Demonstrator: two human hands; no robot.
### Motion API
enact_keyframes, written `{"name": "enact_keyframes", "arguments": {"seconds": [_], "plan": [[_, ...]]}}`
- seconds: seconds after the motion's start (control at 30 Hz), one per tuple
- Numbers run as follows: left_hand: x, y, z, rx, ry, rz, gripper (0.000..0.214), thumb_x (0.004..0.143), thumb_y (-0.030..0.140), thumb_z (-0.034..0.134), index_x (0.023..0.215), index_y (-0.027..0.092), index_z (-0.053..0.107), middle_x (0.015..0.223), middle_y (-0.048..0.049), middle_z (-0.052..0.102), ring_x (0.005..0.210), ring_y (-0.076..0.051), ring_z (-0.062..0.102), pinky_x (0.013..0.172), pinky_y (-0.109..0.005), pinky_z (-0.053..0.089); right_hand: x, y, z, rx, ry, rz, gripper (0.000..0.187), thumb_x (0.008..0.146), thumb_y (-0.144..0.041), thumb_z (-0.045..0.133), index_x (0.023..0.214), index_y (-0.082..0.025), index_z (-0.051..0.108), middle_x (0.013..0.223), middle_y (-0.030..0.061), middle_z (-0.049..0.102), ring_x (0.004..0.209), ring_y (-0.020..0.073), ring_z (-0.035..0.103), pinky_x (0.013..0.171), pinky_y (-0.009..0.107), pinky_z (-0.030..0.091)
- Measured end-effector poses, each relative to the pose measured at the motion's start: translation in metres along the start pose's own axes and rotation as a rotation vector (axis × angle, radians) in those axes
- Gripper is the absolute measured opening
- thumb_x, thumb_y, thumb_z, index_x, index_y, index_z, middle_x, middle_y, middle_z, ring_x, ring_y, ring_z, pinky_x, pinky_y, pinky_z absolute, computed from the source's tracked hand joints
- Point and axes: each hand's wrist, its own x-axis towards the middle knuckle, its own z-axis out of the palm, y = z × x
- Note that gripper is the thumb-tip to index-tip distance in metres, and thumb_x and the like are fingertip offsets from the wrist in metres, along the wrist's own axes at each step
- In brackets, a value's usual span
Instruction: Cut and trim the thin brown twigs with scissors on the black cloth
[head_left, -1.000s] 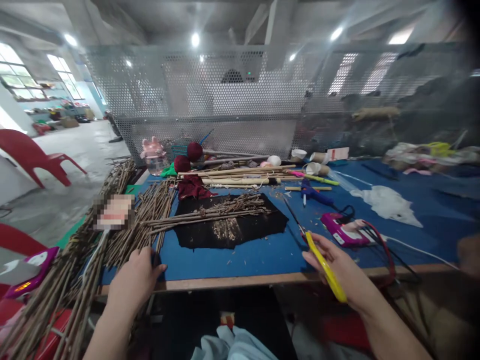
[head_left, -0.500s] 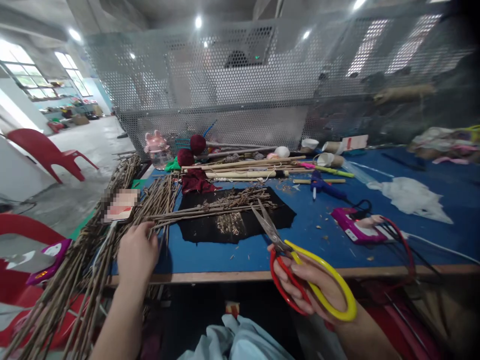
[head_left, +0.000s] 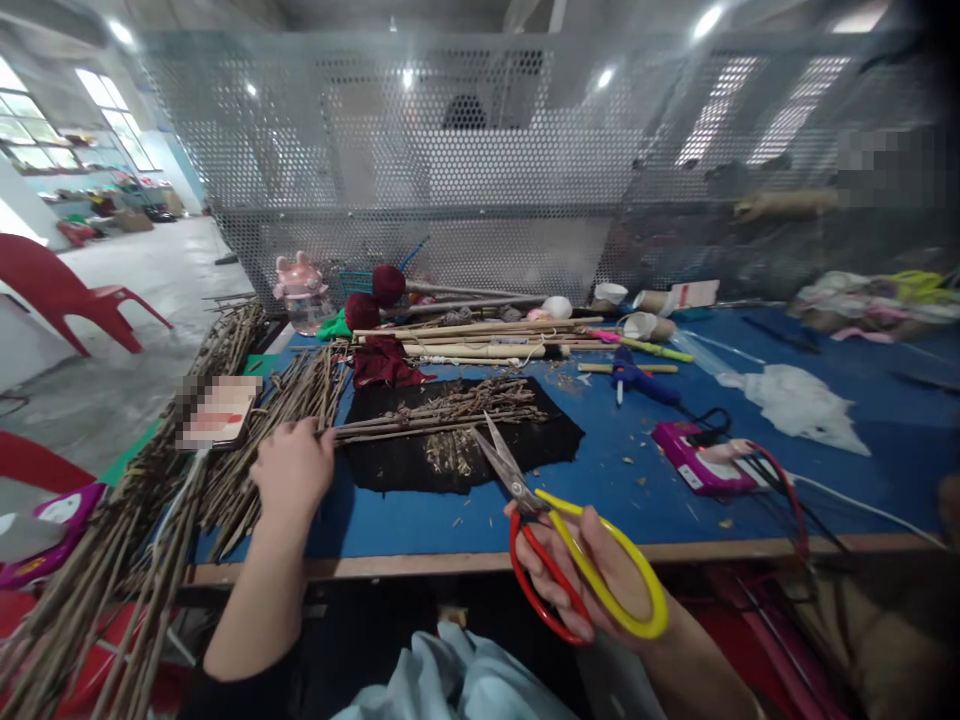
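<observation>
My left hand [head_left: 295, 462], fingers curled, is at the left ends of a few thin brown twigs [head_left: 375, 430] and seems to grip them; its fingertips are partly hidden. These twigs reach right over a black cloth [head_left: 382, 475], beside a pile of knobbly twig pieces [head_left: 480, 400]. My right hand [head_left: 570, 575] holds scissors [head_left: 517, 488] with one red and one yellow handle. Their blades are parted and point up and left over the cloth, near the twigs. Small wood chips [head_left: 450, 455] lie on the cloth below the twigs.
Long twig bundles [head_left: 127, 520] and a phone [head_left: 221, 412] lie at left. Behind are dark red balls [head_left: 388, 285], a bear-shaped bottle [head_left: 301, 295] and bamboo sticks [head_left: 480, 350]. At right are a blue glue gun [head_left: 645, 380], a purple power strip [head_left: 697, 460] and white plastic [head_left: 810, 405].
My left hand has moved right and away from me along the twigs, closer to the cloth. The scissors have shifted a little left, with blades still parted. The view has turned slightly right.
</observation>
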Motion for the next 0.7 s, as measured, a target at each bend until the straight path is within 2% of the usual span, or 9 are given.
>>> {"name": "enact_keyframes", "arguments": {"seconds": [0.07, 0.13, 0.2, 0.23, 0.3, 0.37, 0.47, 0.7], "plan": [[0.003, -0.006, -0.001, -0.06, 0.068, 0.041, 0.043, 0.087, 0.039, 0.035, 0.112, 0.015, 0.06, 0.109, -0.0167, 0.057, 0.1, -0.03, 0.051, 0.085, -0.044, 0.041, 0.004, 0.0, 0.001, 0.005, 0.015, 0.025, 0.061, 0.073, -0.07, 0.045, 0.109, -0.021, 0.052, 0.07, -0.0006, 0.047, 0.042, 0.0044, 0.039, 0.028, 0.013, 0.034], [0.003, 0.006, 0.002, -0.142, 0.072, 0.228, 0.037, 0.087, 0.034, 0.036, 0.107, 0.016, 0.063, 0.107, -0.0122, 0.059, 0.099, -0.024, 0.052, 0.089, -0.036, 0.039, 0.009, 0.0, 0.004, -0.002, 0.04, 0.062, 0.058, 0.075, -0.068, 0.045, 0.107, -0.02, 0.053, 0.069, -0.001, 0.047, 0.042, 0.0044, 0.04, 0.028, 0.012, 0.036], [0.002, 0.029, 0.009, -0.163, -0.043, 0.418, 0.031, 0.086, 0.031, 0.04, 0.099, 0.02, 0.067, 0.103, -0.0089, 0.06, 0.096, -0.021, 0.052, 0.086, -0.031, 0.04, 0.013, 0.0, 0.008, -0.018, 0.055, 0.078, 0.056, 0.076, -0.068, 0.045, 0.105, -0.02, 0.053, 0.067, -0.0018, 0.047, 0.041, 0.0042, 0.04, 0.028, 0.012, 0.037], [0.002, 0.041, 0.014, -0.137, -0.093, 0.457, 0.029, 0.086, 0.03, 0.042, 0.099, 0.023, 0.067, 0.101, -0.0082, 0.06, 0.095, -0.022, 0.052, 0.084, -0.032, 0.041, 0.014, 0.0, 0.01, -0.026, 0.061, 0.074, 0.055, 0.076, -0.067, 0.045, 0.104, -0.02, 0.053, 0.066, -0.0022, 0.047, 0.041, 0.0042, 0.039, 0.028, 0.013, 0.037], [0.001, 0.059, 0.023, -0.08, -0.126, 0.478, 0.028, 0.085, 0.029, 0.045, 0.101, 0.026, 0.066, 0.1, -0.0082, 0.059, 0.096, -0.024, 0.051, 0.079, -0.035, 0.041, 0.014, 0.001, 0.012, -0.045, 0.076, 0.065, 0.053, 0.076, -0.067, 0.044, 0.099, -0.02, 0.054, 0.065, -0.0025, 0.047, 0.041, 0.0043, 0.039, 0.028, 0.013, 0.037], [0.001, 0.066, 0.03, -0.05, -0.126, 0.487, 0.027, 0.084, 0.029, 0.046, 0.101, 0.028, 0.066, 0.1, -0.008, 0.058, 0.096, -0.025, 0.05, 0.077, -0.036, 0.041, 0.013, 0.002, 0.012, -0.074, 0.095, 0.076, 0.054, 0.076, -0.068, 0.043, 0.088, -0.018, 0.055, 0.065, -0.0022, 0.046, 0.041, 0.0039, 0.039, 0.028, 0.013, 0.037], [0.003, 0.062, 0.036, -0.074, -0.086, 0.504, 0.024, 0.084, 0.03, 0.047, 0.097, 0.027, 0.067, 0.1, -0.0074, 0.058, 0.097, -0.025, 0.049, 0.078, -0.036, 0.039, 0.017, 0.001, 0.011, -0.162, 0.114, 0.123, 0.056, 0.078, -0.069, 0.038, 0.071, -0.015, 0.052, 0.061, -0.0021, 0.046, 0.039, 0.0032, 0.039, 0.028, 0.012, 0.035], [0.007, 0.057, 0.046, -0.26, -0.026, 0.654, 0.027, 0.088, 0.029, 0.042, 0.098, 0.022, 0.066, 0.089, -0.0055, 0.058, 0.087, -0.017, 0.053, 0.077, -0.028, 0.039, 0.051, -0.026, 0.026, -0.491, 0.216, 0.328, 0.064, 0.079, -0.073, 0.027, 0.06, -0.015, 0.047, 0.038, -0.005, 0.04, 0.025, 0.004, 0.033, 0.024, 0.014, 0.029]]}}
